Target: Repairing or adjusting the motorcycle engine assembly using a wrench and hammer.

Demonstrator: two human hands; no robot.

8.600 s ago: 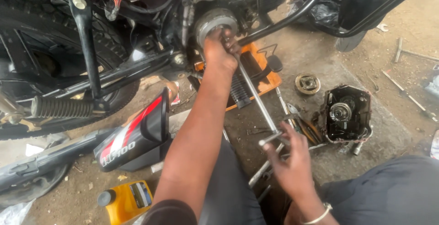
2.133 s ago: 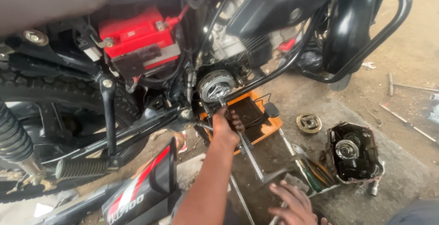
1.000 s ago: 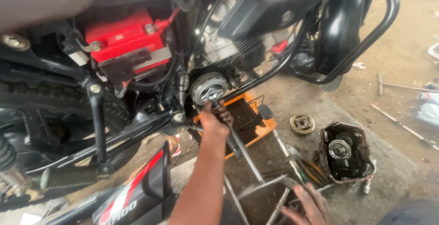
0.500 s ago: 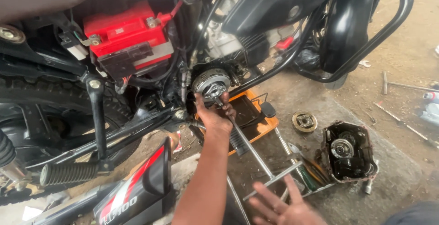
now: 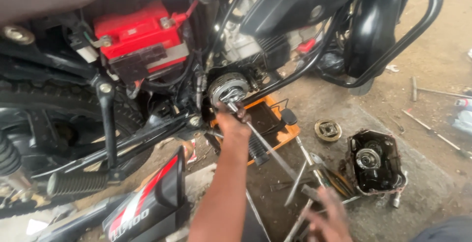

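Observation:
My left hand [image 5: 233,123] reaches up to the motorcycle's engine and is closed around a long metal socket wrench [image 5: 268,146]. The wrench's head sits on the centre of the round clutch assembly [image 5: 227,87]. Its shaft slants down to the right toward several loose tools [image 5: 314,173] on the ground. My right hand [image 5: 327,218] is low at the frame's bottom and blurred. It hovers over those tools with fingers apart and holds nothing.
An orange tray [image 5: 284,135] lies under the engine. A removed engine cover [image 5: 376,161] and a round part [image 5: 328,130] rest on the concrete at right. A red battery [image 5: 139,31], footpeg [image 5: 76,183], black-and-red side panel [image 5: 147,206] and crash guard [image 5: 399,50] surround the work area.
My right hand has shifted a little to the right over the tools. My left hand stays on the wrench at the clutch. The view has tilted slightly.

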